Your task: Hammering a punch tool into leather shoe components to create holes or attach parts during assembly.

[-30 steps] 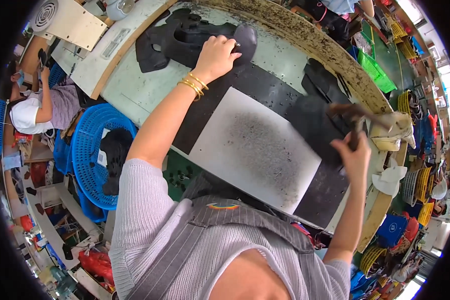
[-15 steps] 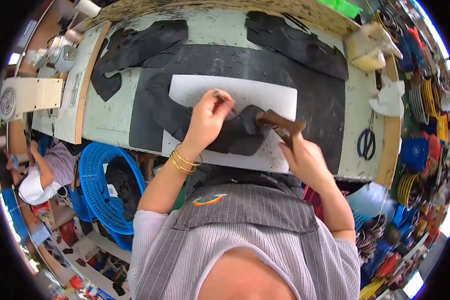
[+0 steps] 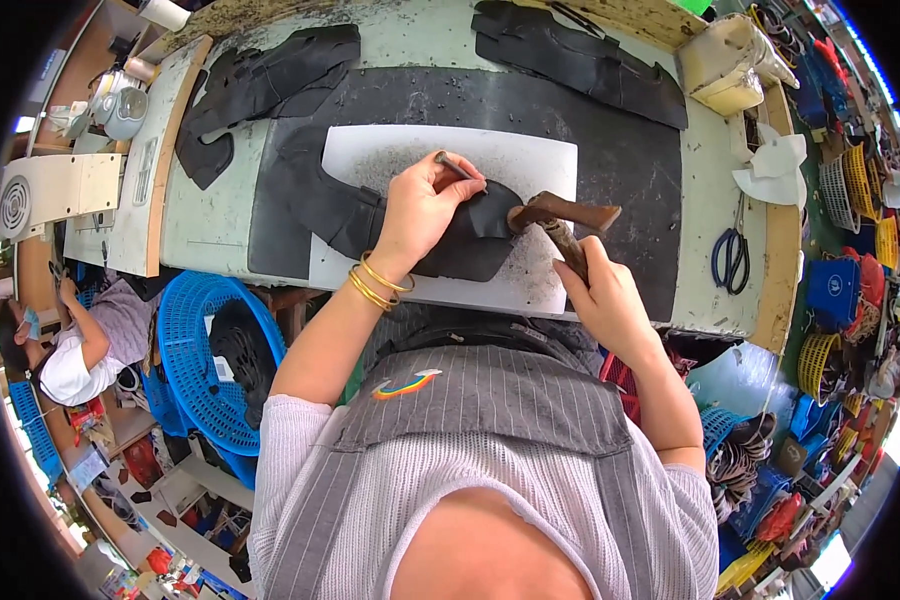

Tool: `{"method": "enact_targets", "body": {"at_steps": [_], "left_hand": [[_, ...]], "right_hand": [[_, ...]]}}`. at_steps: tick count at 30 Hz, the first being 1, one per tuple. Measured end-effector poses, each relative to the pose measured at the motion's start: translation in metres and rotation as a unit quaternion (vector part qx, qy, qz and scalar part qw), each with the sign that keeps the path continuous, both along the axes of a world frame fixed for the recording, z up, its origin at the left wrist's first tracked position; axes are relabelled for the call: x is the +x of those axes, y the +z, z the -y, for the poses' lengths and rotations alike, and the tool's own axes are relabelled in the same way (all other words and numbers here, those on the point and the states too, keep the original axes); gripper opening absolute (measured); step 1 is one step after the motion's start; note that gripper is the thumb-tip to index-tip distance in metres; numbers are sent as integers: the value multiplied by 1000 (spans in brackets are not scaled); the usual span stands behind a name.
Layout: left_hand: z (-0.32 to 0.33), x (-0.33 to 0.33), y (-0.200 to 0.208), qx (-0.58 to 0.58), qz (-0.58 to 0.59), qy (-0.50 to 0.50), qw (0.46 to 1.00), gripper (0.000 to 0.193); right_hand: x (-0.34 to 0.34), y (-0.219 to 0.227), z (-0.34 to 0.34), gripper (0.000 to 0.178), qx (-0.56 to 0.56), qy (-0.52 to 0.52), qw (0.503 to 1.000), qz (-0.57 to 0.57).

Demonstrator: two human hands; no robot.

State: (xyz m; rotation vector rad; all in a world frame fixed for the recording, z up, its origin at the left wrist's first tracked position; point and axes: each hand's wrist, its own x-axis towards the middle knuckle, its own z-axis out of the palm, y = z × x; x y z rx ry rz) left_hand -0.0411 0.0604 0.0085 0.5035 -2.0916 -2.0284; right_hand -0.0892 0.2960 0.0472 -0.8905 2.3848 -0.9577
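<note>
My left hand [image 3: 418, 218], with gold bangles on its wrist, pinches a metal punch [image 3: 443, 160] above a black leather piece [image 3: 470, 252]. The punch leans, and its lower end is mostly covered by my fingers. A rusty-headed hammer [image 3: 575, 212] is in my right hand [image 3: 615, 305], gripped by its handle, with the head just right of the punch and over the leather's right part. Beneath the leather lies a white cutting board [image 3: 365, 145], strewn with small dark specks, on a dark mat [image 3: 630, 180].
More black leather pieces [image 3: 290, 75] lie at the far left, and others [image 3: 580, 62] at the far right. Dark-handled scissors [image 3: 732, 262] rest near the table's right edge. A blue basket [image 3: 175, 350] stands at lower left, near another person [image 3: 85, 350].
The whole view has shifted, with the table sitting slightly higher. The punch has tilted and shows more plainly in my left hand. My right hand still holds the hammer close by.
</note>
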Motion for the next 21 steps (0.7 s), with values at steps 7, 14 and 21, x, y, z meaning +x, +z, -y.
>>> {"method": "enact_targets", "body": {"at_steps": [7, 14, 21], "left_hand": [[-12, 4, -1, -264, -12, 21, 964, 8], [-16, 2, 0, -138, -2, 23, 990, 5], [-7, 1, -5, 30, -16, -53, 998, 5]], "right_hand": [[-25, 104, 28, 22, -126, -103, 981, -108], [-17, 32, 11, 22, -44, 33, 998, -35], [-12, 33, -7, 24, 18, -34, 999, 27]]}}
